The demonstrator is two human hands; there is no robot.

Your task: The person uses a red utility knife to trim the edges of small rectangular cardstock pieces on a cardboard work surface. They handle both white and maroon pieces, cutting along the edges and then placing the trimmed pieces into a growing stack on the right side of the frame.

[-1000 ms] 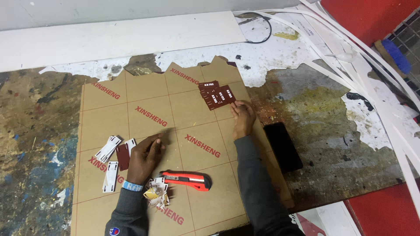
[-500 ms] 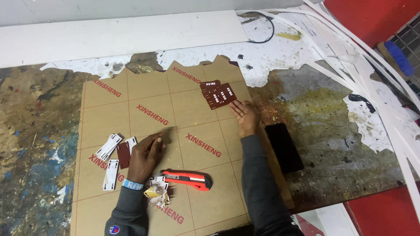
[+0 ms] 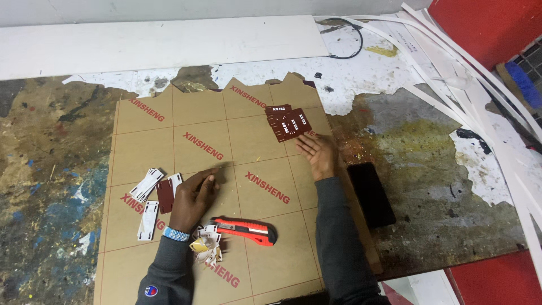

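We are looking down at a paint-stained worktop [image 3: 68, 169] with a big tan sheet [image 3: 186, 135] lying across it, its paper face ruled into squares and printed in red. Our left hand [image 3: 195, 195] is resting on the sheet near its middle, fingers [image 3: 208, 179] drawn together and curled, pinching a thin dark strip [image 3: 221, 166] that is pointing toward two o'clock. At nine o'clock from that hand, just beside it, a dark red plate [image 3: 165, 196] is lying flat, with white plates [image 3: 147, 184] around it and one more white plate [image 3: 147, 221] at seven o'clock. Right at the left wrist, at six o'clock, a small heap of peeled paper scraps [image 3: 206, 246] is sitting, and touching its right edge we are seeing a red-and-black utility knife [image 3: 245, 230] lying lengthwise on the sheet.

Our right hand [image 3: 317, 155] is lying flat on the sheet's right edge, fingers [image 3: 304, 144] loosely spread, holding nothing, tips pointing to eleven o'clock. Just beyond those tips, near but apart, a small stack of dark red plates with white marks [image 3: 288, 121] is lying fanned out. At four o'clock from the right hand, just off the sheet, a black phone [image 3: 371, 194] is lying face down or dark; we cannot tell which. Long white strips [image 3: 480, 85] are piling up at the worktop's two o'clock corner.
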